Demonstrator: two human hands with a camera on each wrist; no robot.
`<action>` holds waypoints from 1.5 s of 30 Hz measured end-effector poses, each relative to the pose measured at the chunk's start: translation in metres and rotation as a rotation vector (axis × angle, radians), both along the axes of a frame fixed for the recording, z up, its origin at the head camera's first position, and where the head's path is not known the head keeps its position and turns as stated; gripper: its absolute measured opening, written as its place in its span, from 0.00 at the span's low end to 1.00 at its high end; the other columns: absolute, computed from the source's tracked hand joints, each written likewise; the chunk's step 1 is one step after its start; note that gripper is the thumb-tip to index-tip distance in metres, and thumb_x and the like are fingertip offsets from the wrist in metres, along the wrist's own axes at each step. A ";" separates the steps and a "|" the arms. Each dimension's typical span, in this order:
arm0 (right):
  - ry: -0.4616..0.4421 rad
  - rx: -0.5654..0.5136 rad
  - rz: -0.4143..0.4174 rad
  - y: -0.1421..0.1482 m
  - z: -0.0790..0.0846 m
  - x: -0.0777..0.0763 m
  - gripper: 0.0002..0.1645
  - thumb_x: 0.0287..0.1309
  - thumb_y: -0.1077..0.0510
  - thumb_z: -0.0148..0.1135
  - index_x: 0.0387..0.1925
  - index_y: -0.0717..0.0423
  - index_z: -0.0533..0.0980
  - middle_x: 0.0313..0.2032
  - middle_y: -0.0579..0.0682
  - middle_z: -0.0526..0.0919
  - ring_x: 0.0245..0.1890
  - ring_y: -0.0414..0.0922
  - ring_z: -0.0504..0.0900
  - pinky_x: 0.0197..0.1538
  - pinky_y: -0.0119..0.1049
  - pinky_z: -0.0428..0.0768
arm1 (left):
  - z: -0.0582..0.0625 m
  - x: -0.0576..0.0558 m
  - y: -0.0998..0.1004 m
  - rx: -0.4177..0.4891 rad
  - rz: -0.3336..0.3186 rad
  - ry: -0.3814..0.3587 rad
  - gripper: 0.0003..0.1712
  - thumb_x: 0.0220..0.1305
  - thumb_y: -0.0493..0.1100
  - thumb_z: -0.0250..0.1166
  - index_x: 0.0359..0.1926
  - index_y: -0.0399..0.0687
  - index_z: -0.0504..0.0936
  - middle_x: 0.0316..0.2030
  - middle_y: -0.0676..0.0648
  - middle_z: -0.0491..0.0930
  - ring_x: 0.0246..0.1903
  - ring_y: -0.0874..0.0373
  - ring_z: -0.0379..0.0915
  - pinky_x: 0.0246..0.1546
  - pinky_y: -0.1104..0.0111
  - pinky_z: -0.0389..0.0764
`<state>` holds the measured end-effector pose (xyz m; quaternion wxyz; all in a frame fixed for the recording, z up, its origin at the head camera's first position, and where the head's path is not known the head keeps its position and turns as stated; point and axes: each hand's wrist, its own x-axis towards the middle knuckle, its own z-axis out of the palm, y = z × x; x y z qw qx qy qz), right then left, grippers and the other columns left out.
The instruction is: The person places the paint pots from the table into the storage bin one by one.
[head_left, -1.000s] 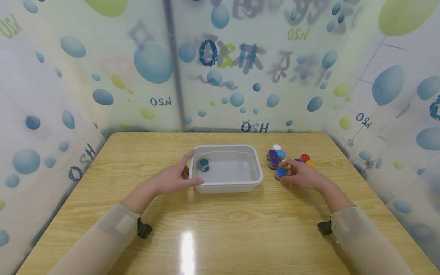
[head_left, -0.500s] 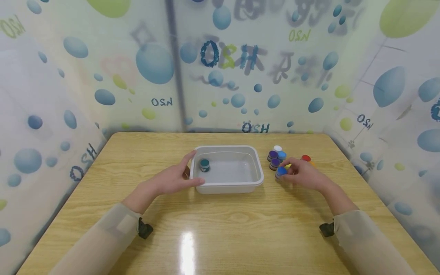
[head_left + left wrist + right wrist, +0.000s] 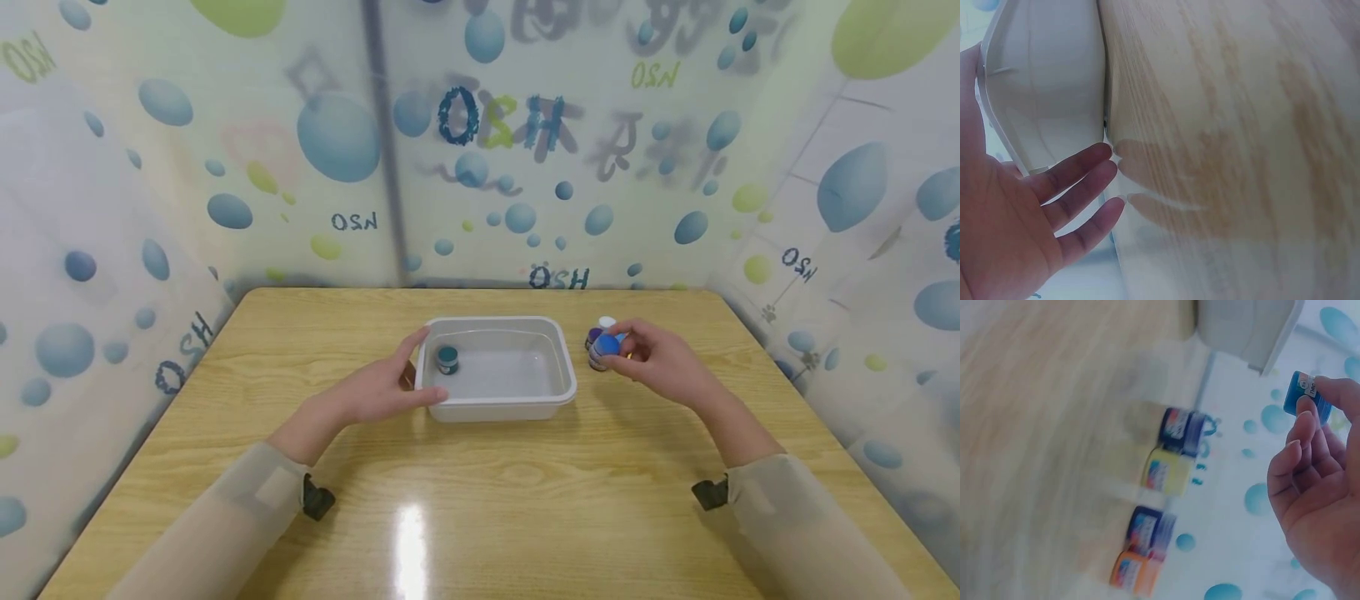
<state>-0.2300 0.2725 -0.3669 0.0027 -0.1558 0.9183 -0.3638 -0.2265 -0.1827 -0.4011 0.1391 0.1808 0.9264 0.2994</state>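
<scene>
My right hand (image 3: pixel 663 362) pinches a small blue paint jar (image 3: pixel 606 348) between thumb and fingers. In the right wrist view the blue jar is raised above the table, its label facing the camera. My left hand (image 3: pixel 375 390) spans the left end of a white plastic tub (image 3: pixel 495 402), thumb along the near rim. Seen from the left wrist, the other fingers (image 3: pixel 1088 181) extend loosely below the tub's rim, with their tips close to the tabletop. Inside the tub, at its left, stands a dark green paint jar (image 3: pixel 447 360).
Jars with a white lid (image 3: pixel 607 322) and a purple lid (image 3: pixel 592 337) stand behind my right hand, which hides others. The right wrist view shows a yellow jar (image 3: pixel 1163 474) and an orange jar (image 3: pixel 1134 575) among dark ones. Printed curtains surround the wooden table (image 3: pixel 480 492).
My right hand has lifted the blue jar from the group and moved it up and slightly left. My left hand stays at the tub.
</scene>
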 end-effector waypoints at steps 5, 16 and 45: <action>0.000 -0.063 0.045 -0.016 0.008 0.001 0.23 0.71 0.51 0.76 0.61 0.56 0.81 0.39 0.52 0.84 0.34 0.45 0.80 0.36 0.33 0.79 | 0.000 0.000 0.000 -0.001 -0.001 0.003 0.69 0.68 0.78 0.67 0.91 0.58 0.36 0.51 0.44 0.85 0.48 0.54 0.81 0.51 0.57 0.81; -0.016 -0.078 0.119 -0.056 0.011 -0.002 0.21 0.70 0.52 0.77 0.59 0.50 0.82 0.39 0.51 0.84 0.34 0.48 0.80 0.37 0.33 0.79 | -0.001 0.000 -0.001 0.007 -0.003 -0.003 0.69 0.68 0.78 0.67 0.91 0.59 0.36 0.51 0.44 0.85 0.48 0.54 0.81 0.51 0.57 0.81; -0.062 -0.031 0.306 -0.165 -0.009 -0.038 0.20 0.71 0.47 0.75 0.59 0.44 0.82 0.40 0.46 0.85 0.39 0.45 0.80 0.43 0.37 0.80 | 0.000 0.001 0.000 0.025 -0.009 -0.008 0.68 0.70 0.77 0.66 0.91 0.60 0.35 0.51 0.44 0.85 0.45 0.54 0.82 0.44 0.60 0.82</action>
